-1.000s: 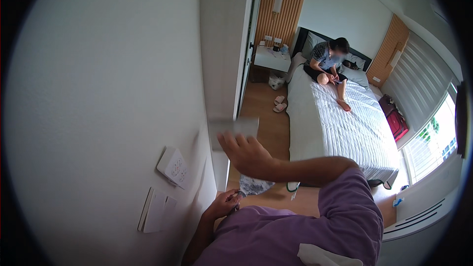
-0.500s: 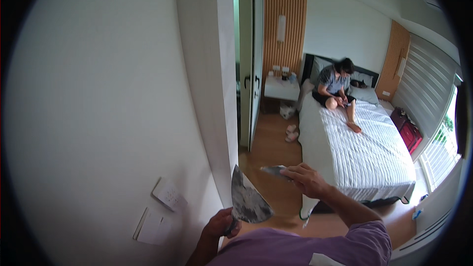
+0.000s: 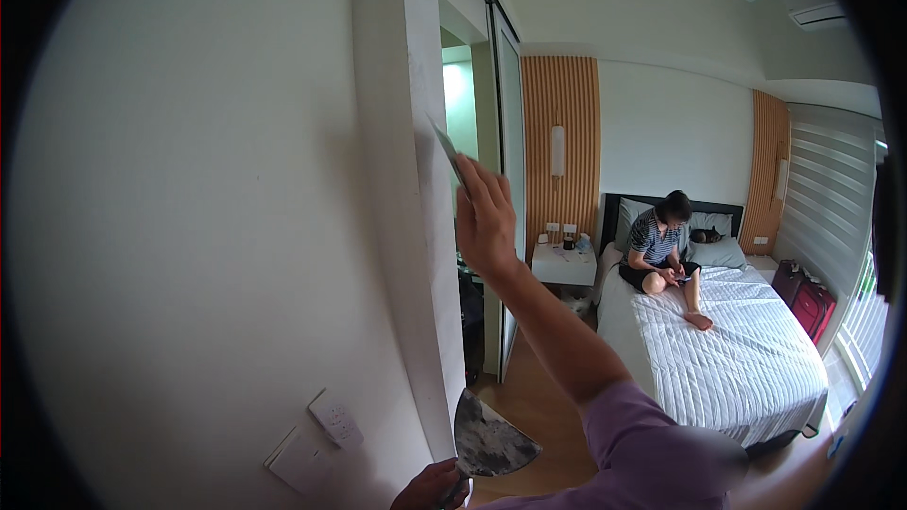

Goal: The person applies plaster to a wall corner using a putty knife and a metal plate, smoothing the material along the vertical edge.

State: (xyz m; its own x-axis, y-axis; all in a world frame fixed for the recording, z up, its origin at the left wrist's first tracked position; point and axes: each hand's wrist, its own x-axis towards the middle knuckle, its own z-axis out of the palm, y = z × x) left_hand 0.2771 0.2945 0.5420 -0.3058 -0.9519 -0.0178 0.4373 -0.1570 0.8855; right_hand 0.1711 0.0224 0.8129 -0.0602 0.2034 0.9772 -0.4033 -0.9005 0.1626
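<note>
My right hand (image 3: 485, 217) is raised high and holds a thin putty knife (image 3: 444, 149) whose blade lies against the narrow end face of the white wall (image 3: 420, 208). My purple-sleeved arm (image 3: 642, 434) rises from the lower right. Low at the bottom edge, my left hand (image 3: 430, 489) grips the handle of a wide scraper blade (image 3: 489, 436) smeared with grey-white filler, held upright just beside the wall corner.
A broad white wall (image 3: 208, 227) fills the left, with a switch plate (image 3: 335, 417) and a second plate (image 3: 298, 460) low down. To the right are a sliding glass door (image 3: 505, 179), a wooden floor, a white bed (image 3: 732, 359) with a seated person (image 3: 661, 250), and a nightstand (image 3: 564, 264).
The view has tilted up. My right hand rose from waist level to well above, bringing the putty knife onto the wall's end face. My left hand stays low with the scraper.
</note>
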